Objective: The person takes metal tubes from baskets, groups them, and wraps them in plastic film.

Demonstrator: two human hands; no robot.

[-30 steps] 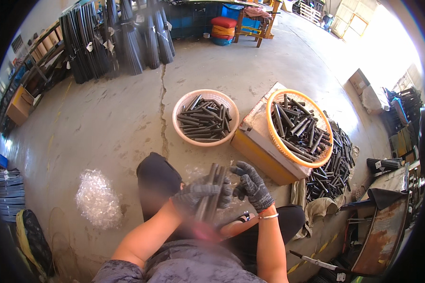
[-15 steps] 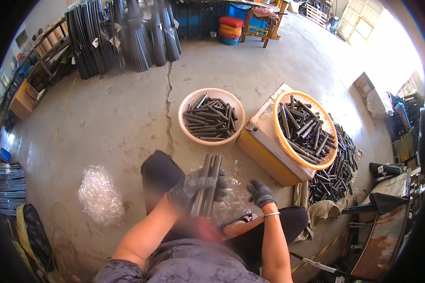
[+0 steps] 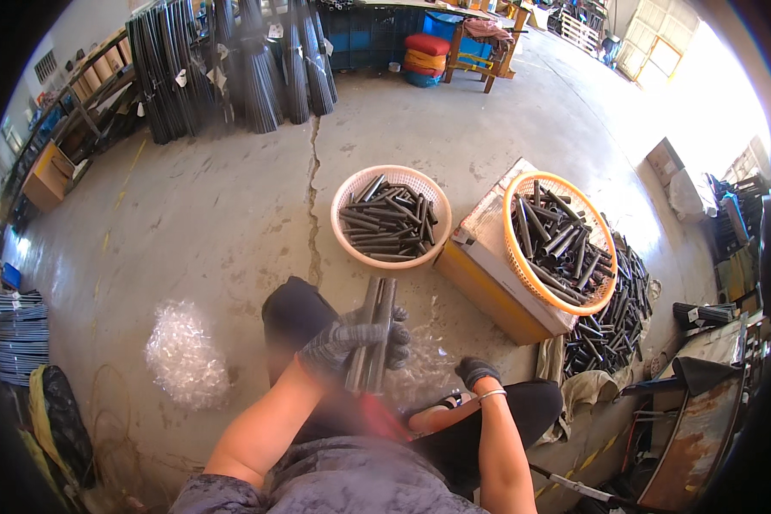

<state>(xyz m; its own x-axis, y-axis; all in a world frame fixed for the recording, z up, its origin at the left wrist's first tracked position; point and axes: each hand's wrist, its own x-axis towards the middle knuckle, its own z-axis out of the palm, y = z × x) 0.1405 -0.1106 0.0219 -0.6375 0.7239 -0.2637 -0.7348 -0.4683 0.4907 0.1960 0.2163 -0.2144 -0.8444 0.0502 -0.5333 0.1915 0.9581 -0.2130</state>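
Observation:
My left hand [image 3: 344, 346], in a dark grey glove, is closed around two or more short dark metal tubes [image 3: 380, 319] held side by side, their far ends sticking out past the fingers. The near ends blur above a red patch [image 3: 377, 418] by my lap. My gloved right hand [image 3: 476, 372] is low beside my right knee, next to loose clear plastic film [image 3: 424, 364] on the floor. Its fingers point down and mostly hide under the hand, so what it holds, if anything, does not show.
A pink basket [image 3: 341, 233] of dark tubes stands ahead on the floor. An orange basket [image 3: 516, 184] of tubes sits on a cardboard box [image 3: 497, 291], with a heap of tubes [image 3: 612, 330] to its right. More clear plastic [image 3: 186, 355] is piled at left.
My right hand has dropped nearer the floor and my right knee, its fingers less visible than before. The left hand still grips the tubes in much the same place. The view has shifted slightly.

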